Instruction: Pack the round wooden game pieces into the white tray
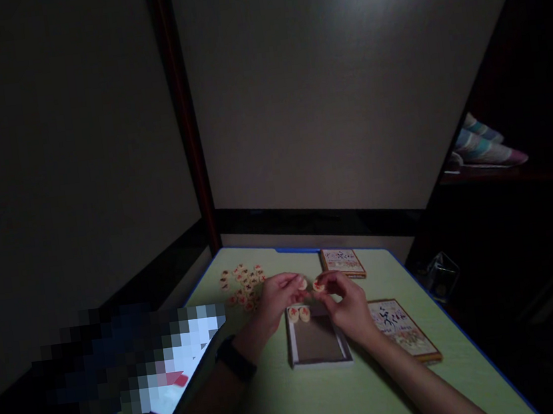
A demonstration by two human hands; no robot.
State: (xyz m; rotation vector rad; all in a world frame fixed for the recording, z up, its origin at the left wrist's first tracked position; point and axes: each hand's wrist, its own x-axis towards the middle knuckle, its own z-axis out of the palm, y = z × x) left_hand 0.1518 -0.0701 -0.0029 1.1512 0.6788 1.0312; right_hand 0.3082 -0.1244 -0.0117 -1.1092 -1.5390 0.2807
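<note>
Between the fingers of my left hand is a round, pale Chinese chess piece. My right hand pinches another chess piece with a red mark, a little to the right of the first. Both hands are over the far edge of a shallow box tray with a brown bottom. Inside its far left corner, two red-marked pieces lie side by side. Left of my left hand, several loose chess pieces with red and dark marks are scattered on the table.
The pale green table has a blue rim. A printed box cover lies beside my right forearm, and a similar box is at the back. A lit, partly blurred screen is at the left edge. Walls rise behind the table.
</note>
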